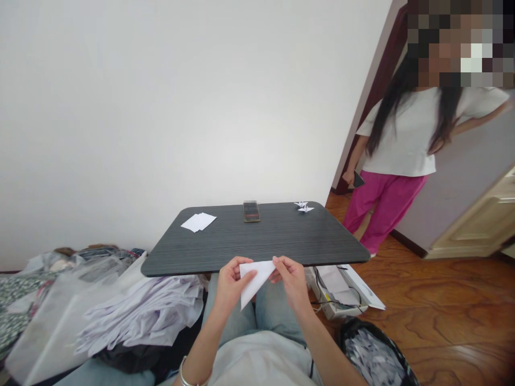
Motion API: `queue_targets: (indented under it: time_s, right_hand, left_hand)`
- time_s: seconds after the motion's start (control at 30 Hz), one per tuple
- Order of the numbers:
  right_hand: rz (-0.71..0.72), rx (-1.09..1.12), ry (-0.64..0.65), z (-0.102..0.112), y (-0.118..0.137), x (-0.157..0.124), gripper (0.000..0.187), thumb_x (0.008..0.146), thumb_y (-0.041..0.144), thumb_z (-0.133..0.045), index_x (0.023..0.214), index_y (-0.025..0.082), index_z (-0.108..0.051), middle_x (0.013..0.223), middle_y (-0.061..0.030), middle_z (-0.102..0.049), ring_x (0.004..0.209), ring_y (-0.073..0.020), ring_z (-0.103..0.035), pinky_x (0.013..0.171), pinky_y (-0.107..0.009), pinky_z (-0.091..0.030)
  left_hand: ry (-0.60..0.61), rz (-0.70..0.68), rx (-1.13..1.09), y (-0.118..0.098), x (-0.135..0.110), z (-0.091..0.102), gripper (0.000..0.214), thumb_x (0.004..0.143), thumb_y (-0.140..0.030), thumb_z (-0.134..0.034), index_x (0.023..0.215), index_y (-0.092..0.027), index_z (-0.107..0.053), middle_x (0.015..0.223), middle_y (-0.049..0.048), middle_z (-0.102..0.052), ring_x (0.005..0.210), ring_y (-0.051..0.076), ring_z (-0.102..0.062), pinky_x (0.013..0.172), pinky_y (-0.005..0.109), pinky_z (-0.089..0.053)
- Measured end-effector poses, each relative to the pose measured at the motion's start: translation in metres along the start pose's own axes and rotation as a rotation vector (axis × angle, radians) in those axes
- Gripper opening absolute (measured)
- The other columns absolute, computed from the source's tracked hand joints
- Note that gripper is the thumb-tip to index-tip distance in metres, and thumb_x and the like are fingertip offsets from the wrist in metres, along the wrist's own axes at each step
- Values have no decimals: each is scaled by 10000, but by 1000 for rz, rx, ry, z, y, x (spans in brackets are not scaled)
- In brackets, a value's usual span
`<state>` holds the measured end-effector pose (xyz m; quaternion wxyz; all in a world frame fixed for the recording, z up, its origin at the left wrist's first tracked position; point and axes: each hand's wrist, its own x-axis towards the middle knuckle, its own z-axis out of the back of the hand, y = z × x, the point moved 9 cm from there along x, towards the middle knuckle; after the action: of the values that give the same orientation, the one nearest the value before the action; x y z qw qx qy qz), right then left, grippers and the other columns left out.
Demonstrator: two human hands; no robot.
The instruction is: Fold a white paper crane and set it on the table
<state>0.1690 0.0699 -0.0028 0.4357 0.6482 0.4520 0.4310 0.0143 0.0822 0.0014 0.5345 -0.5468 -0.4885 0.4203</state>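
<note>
A sheet of white paper (254, 279), folded into a triangle, is held up between my two hands at the near edge of the dark table (257, 244). My left hand (233, 279) grips its left side, thumb lying across the front face. At the upper right corner, my right hand (288, 273) pinches the paper between thumb and fingers. One point of the triangle hangs down above my lap. Several loose white paper sheets (198, 222) lie at the table's far left. Small folded paper cranes (304, 208) stand at its far right corner.
A phone (251, 211) leans at the table's back, by the white wall. Piled clothes (148, 311) lie at the left. On the right are a box with cables (341, 297) and a black bag of paper scraps (372, 356). Another person (410, 134) stands there holding a dark phone.
</note>
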Motion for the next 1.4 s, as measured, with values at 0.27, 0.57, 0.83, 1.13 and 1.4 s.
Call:
queue_targets:
  time_s: [0.27,0.57,0.83,1.13,1.4]
  right_hand:
    - [-25,52,-41,5,-5,2,369,743,511,-573,660,162,-660,495,-9,-621,417,-153,-559,394,-243,-449]
    - [-57,6,56,1,-1,3,295,631,422,-711,584,159,-587,535,-23,-652,493,-133,-608,412,-184,-436]
    - [-86,19,94,-10,-5,-1,315,634,433,-707,575,158,-566,512,-13,-641,478,-125,-597,406,-179,-427]
    - [-87,18,90,-12,-6,-1,308,625,426,-712,579,154,-575,509,-19,-640,469,-124,-585,402,-180,-424]
    - [-105,-25,133,-16,-11,-2,300,607,425,-715,670,140,-645,548,-36,-657,465,-141,-584,401,-206,-441]
  left_hand:
    - [0,-16,-31,1,2,2,299,618,-278,-725,829,-139,-565,604,-9,-642,465,78,-522,440,161,-371]
    - [-38,-13,-28,1,3,9,299,615,-286,-729,826,-144,-572,607,-9,-653,476,88,-540,447,163,-376]
    - [-66,-40,-33,-6,2,9,296,606,-287,-733,816,-143,-581,613,-9,-650,494,100,-551,465,178,-396]
    - [-74,-52,-25,-9,2,8,297,615,-290,-724,825,-138,-579,614,-10,-642,497,93,-539,470,175,-399]
    - [-42,-48,-6,-4,3,6,308,636,-292,-715,863,-134,-578,636,4,-646,507,99,-547,479,181,-400]
